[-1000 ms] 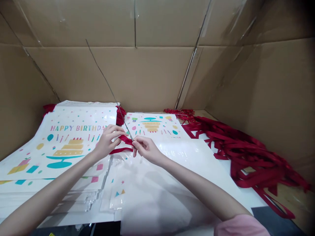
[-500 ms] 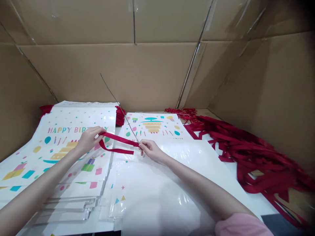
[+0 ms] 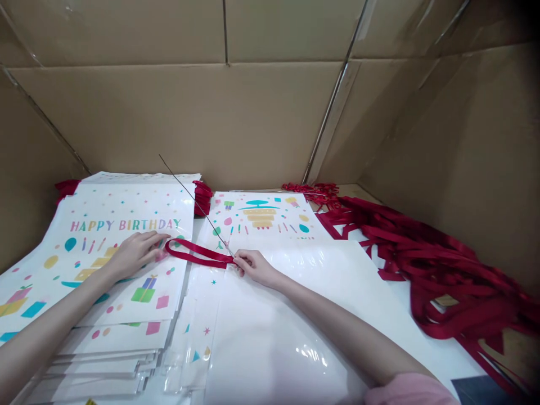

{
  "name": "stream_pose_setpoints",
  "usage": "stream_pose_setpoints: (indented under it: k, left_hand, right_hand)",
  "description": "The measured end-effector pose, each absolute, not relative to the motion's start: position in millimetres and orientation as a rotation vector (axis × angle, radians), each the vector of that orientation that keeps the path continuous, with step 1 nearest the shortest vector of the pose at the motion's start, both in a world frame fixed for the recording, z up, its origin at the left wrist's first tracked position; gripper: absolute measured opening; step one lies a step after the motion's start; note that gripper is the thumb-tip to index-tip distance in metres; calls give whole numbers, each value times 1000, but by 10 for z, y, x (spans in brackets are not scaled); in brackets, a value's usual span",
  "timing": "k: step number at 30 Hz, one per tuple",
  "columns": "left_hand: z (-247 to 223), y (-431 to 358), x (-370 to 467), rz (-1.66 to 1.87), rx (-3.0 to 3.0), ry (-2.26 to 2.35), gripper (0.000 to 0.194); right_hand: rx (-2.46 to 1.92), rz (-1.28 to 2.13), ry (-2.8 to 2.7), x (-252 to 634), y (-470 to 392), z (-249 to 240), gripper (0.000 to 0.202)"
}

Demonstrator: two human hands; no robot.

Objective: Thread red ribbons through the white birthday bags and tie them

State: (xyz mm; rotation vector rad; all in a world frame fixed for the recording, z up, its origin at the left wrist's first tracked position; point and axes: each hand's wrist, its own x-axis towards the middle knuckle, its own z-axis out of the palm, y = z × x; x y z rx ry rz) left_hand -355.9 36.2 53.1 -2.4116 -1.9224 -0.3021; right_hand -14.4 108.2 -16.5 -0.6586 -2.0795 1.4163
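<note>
My right hand [image 3: 255,267] pinches the ends of a looped red ribbon [image 3: 211,262], together with the lower end of a long thin metal rod [image 3: 206,216] that slants up to the left. The ribbon's loop points left over the gap between two stacks. My left hand [image 3: 137,254] lies palm down on a printed "Happy Birthday" bag [image 3: 126,197] on the left stack, its fingers stretched out. Its fingertips are close to the loop; whether they touch it is unclear. Below my right hand lies a glossy white sheet [image 3: 287,315].
A heap of red ribbons [image 3: 442,275] lies at the right. Smaller red strips [image 3: 320,194] sit at the back. Another cake print [image 3: 258,214] shows beyond the white sheet. Cardboard walls [image 3: 189,112] enclose the back and sides.
My left hand has let go of the ribbon and come down onto the left stack. The ribbon's loose end now lies against the other in my right hand, and the rod has tilted lower.
</note>
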Motion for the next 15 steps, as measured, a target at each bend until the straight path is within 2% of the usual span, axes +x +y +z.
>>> stream_pose_setpoints:
  k: [5,10,15]
  left_hand:
    - [823,472,-2959,-596,-2352,-1531,28]
    - [728,769,-2191,-326,-2749,-1055,23]
    - [572,956,-2114,-160,-2912,-1179,26]
  right_hand:
    - [-675,1310,-2162,-159,1078,-160,34]
    - [-665,1268,-2200,-155,1068,-142,30]
    - [-654,1312,-2190,-128,1054,-92,30]
